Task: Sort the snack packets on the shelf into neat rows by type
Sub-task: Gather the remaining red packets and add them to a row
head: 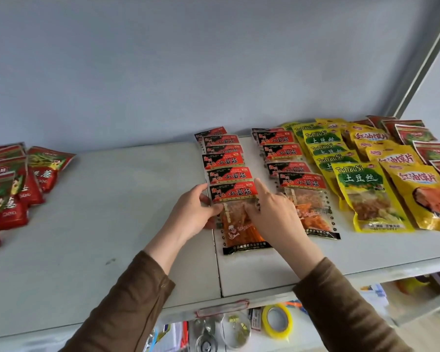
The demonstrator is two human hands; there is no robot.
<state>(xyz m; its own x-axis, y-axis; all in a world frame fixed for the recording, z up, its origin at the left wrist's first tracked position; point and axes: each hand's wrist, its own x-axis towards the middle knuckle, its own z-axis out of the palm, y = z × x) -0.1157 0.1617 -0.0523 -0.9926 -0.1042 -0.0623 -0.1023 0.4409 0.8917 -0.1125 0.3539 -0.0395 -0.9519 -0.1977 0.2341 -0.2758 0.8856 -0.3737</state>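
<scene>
A: Where do the hands sit just now?

B: Both are at the middle of the frame, on the front red-and-black gluten-strip packet (239,217). The left hand (192,214) pinches its left edge between thumb and curled fingers. The right hand (272,214) lies on its right side, forefinger straight and pointing up along the edge; whether the other fingers grip I cannot tell.

A: And how does that packet lie?

B: Its long axis runs from the lower edge of the frame upward, red header away from the person, clear window toward them. It lies between the two hands, so neither is nearer. The column (224,158) it fronts leans slightly left toward its far end, so I judge the coming move to be a small squaring-up rather than a carry.

A: Counts?

B: That column shows six overlapping headers. The second gluten-strip column (287,158) just to its right shows about five; the back ones are hard to separate. Further right, a column of green-and-yellow TuDouSi potato-shred packets (363,191), about five, then yellow packets with red lettering (417,189), four or so. Red packets (417,134) sit at the upper right, cut by the frame edge. At the left of the frame a loose heap of red packets (23,179) lies well apart on the white shelf (117,224), seemingly unsorted; count unclear.
</scene>
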